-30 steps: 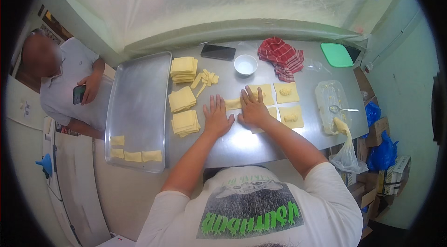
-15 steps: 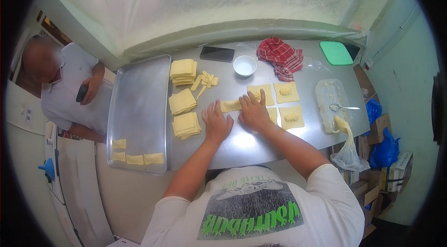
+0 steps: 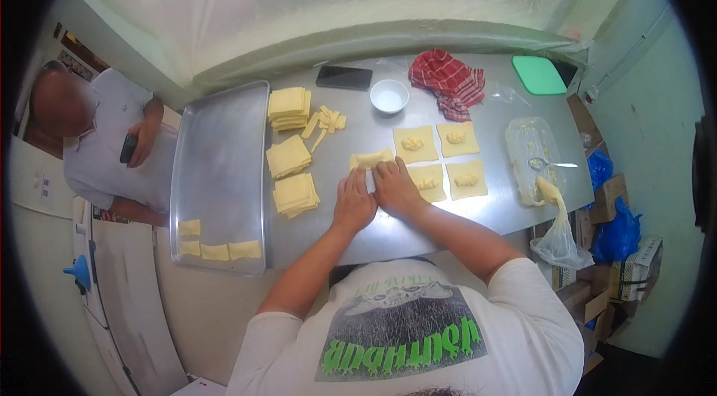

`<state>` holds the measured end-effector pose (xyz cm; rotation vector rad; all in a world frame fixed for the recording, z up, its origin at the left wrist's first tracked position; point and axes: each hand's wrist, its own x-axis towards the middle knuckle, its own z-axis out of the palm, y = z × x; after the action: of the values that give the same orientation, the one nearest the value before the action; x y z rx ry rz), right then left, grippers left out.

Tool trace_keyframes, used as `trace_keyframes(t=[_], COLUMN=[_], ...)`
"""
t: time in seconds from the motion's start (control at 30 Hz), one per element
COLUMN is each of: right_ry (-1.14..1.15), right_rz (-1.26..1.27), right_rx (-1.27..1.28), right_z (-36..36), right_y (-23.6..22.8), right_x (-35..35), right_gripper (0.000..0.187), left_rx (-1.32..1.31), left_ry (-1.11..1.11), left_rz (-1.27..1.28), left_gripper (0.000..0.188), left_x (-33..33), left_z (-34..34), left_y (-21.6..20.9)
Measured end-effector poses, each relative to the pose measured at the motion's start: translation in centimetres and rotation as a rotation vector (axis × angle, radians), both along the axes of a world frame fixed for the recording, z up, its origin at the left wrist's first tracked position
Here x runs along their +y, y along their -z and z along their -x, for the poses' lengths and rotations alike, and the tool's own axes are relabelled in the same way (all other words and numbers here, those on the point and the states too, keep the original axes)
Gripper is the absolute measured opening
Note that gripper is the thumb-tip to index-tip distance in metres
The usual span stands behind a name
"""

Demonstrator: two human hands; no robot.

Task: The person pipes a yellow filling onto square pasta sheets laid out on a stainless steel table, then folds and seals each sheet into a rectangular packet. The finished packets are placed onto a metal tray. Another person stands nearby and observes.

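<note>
A folded, filled rectangle of pale yellow pastry dough (image 3: 371, 160) lies on the steel table in front of me. My right hand (image 3: 396, 185) touches its near right edge, fingers stretched out and the tips on the dough. Close beside it is my left hand (image 3: 355, 202), its fingers stretched toward the dough's near edge; whether they touch it I cannot tell. Both thumbs are hard to make out. To the right are several flat dough squares (image 3: 467, 179), each with a mound of pale filling. Stacks of plain dough squares (image 3: 293, 194) stand on the left, beside loose dough strips (image 3: 325, 121).
A large metal tray (image 3: 220, 172) at left holds several folded pastries (image 3: 215, 252). Farther back are a phone (image 3: 343, 78), white bowl (image 3: 389, 97), red cloth (image 3: 448, 82) and green lid (image 3: 539, 75). A plastic tub (image 3: 523, 164) with a spoon (image 3: 553, 164) is right. Another person (image 3: 119, 142) stands left.
My hands have come together at the dough's near edge; the left moved right, and the right slid left off the filled squares. The view has shifted slightly.
</note>
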<state>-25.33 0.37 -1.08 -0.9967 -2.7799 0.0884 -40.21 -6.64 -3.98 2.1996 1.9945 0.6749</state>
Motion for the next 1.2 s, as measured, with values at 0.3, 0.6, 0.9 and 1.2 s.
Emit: trace_keyframes(t=[0.3, 0.6, 0.9, 1.2], right_ry=[-0.042, 0.04, -0.136, -0.128], right_rz=[0.002, 0.131, 0.109, 0.237], right_rx=[-0.047, 0.112, 0.113, -0.029], right_z=[-0.4, 0.5, 2.1, 2.9], right_y=[-0.4, -3.1, -0.2, -2.0], right_x=[-0.2, 3.0, 6.5, 6.5], right_gripper=[0.043, 0.041, 0.056, 0.058], left_rx=[0.12, 0.128, 0.083, 0.086], left_ry=[-0.005, -0.077, -0.12, -0.113], left_rz=[0.037, 0.115, 0.221, 0.272], left_gripper=[0.07, 0.068, 0.082, 0.089], left_x=[-0.8, -0.7, 0.1, 1.2], left_z=[-0.6, -0.5, -0.7, 0.7], left_y=[0.1, -0.6, -0.9, -1.0])
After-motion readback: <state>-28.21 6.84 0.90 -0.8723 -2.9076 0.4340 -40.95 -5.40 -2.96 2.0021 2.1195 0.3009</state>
